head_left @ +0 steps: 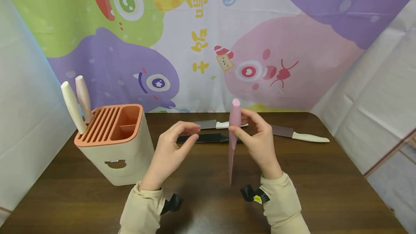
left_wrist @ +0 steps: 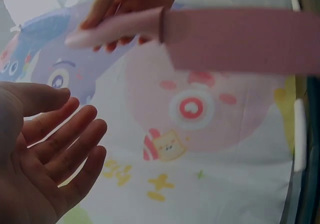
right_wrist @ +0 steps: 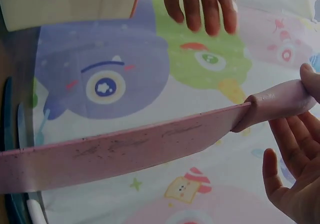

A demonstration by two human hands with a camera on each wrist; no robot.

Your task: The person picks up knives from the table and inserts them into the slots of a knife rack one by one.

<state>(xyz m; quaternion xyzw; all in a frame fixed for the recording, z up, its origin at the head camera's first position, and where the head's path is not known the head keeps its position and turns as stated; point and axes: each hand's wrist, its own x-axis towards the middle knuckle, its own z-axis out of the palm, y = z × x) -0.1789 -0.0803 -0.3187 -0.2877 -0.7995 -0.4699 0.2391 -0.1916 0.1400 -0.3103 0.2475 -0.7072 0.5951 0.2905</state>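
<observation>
My right hand (head_left: 261, 142) pinches the handle of a pink knife (head_left: 235, 118) between thumb and fingers. The knife is upright, handle on top and blade pointing down toward the table. In the right wrist view its broad pink blade (right_wrist: 125, 149) shows dark scuff marks. My left hand (head_left: 172, 151) is empty, fingers loosely bent, to the left of the knife and apart from it. Beyond the hands lie a white-handled knife (head_left: 206, 124) and a black knife (head_left: 201, 138). A cream-handled knife (head_left: 308, 137) with a dark blade lies to the right.
A cream knife block (head_left: 130, 161) with an orange slotted top (head_left: 104, 120) stands at the left. Two handles, one cream (head_left: 73, 105) and one pale pink (head_left: 83, 98), stick up from its slots. A cartoon curtain (head_left: 201, 89) hangs behind the brown table (head_left: 195, 205).
</observation>
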